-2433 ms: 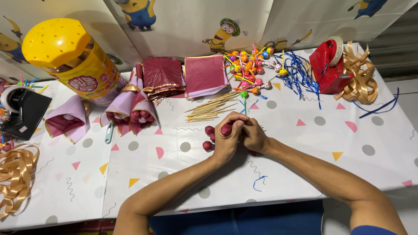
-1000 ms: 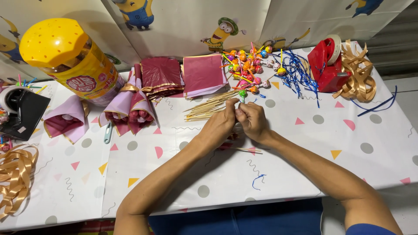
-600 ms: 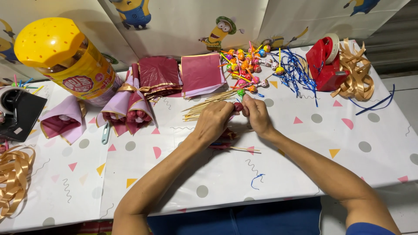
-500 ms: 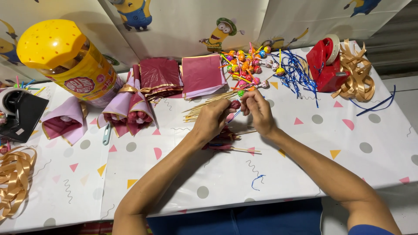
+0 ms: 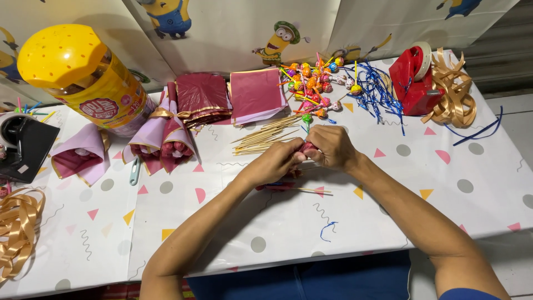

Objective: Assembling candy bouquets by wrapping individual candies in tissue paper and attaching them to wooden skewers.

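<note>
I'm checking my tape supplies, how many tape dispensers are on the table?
2: a red tape dispenser at the far right beside the gold ribbon, and a black tape dispenser at the left edge, partly cut off.

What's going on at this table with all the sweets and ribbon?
A person sits at a patterned table, both hands together over its middle. The left hand and right hand pinch something small and pinkish-red between them; what exactly it is stays hidden. Just beyond lie wooden skewers and a pile of lollipops. Finished wrapped bouquets, a big yellow-lidded jar, a red tape dispenser and gold ribbon sit around.
</note>
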